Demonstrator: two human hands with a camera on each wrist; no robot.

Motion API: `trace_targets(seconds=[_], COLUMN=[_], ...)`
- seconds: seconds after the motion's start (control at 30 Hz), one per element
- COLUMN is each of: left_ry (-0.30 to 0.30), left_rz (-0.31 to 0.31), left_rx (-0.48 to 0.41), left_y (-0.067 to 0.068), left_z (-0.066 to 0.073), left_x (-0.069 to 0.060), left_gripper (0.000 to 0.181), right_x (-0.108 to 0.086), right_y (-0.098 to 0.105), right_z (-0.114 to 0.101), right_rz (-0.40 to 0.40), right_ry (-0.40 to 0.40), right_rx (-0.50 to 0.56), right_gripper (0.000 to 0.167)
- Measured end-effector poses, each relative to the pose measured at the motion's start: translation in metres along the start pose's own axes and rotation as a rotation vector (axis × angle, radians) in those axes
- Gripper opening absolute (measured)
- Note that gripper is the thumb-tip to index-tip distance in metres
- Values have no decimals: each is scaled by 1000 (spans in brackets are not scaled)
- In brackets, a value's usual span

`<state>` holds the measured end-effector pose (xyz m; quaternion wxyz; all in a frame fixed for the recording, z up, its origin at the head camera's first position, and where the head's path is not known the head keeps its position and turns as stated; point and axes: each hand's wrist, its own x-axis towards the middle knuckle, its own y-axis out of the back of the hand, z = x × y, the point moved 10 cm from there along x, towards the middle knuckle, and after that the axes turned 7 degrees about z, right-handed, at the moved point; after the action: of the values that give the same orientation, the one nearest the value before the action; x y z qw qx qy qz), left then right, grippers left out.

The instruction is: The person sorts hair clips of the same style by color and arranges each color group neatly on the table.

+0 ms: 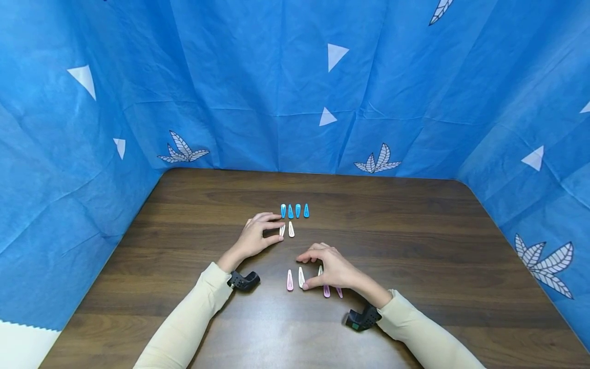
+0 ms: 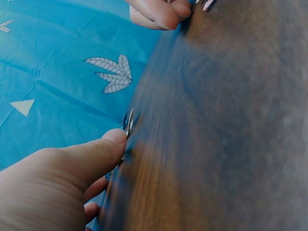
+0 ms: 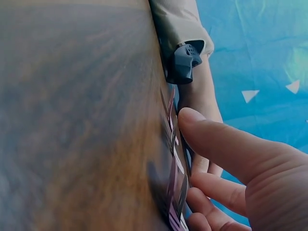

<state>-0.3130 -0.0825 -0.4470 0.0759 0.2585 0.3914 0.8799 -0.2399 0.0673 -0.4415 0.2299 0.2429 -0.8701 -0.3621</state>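
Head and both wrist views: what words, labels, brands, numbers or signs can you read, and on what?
No text can be read in any view.
Blue snap hair clips, white snap hair clips, pink snap hair clips: no lettering visible.
Blue cloth: only printed triangles and leaves.
Right wrist camera: small green patch, too small to tell whether it is marked.

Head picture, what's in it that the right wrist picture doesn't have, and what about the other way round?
Only the head picture plainly shows the four blue hair clips in a row, and the right sleeve.

Only the right wrist picture gives a close, side-on look at the pink and white hair clips; I spot no extra thing there.

Both show those clips, the right hand, the left sleeve, table and blue curtain.
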Motion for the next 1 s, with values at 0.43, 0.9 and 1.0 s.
trace_targets(seconds=[0.43,0.9,1.0], left_ry=[14,18,18], left_rz=[16,29,31], left_rx=[0,-15,-17], left_y=[-1,1,1], left_z=[-4,-4,-4], left_x=[0,1,1], left_gripper=[42,41,41], right_x=[-1,-1,-1], right_y=[-2,-4,-4], right_z=[1,-3,-2], right_rz=[18,22,21], right_ry=[-16,-9,-12], right_rx=[-83,-130,-133], right_gripper=[53,47,46])
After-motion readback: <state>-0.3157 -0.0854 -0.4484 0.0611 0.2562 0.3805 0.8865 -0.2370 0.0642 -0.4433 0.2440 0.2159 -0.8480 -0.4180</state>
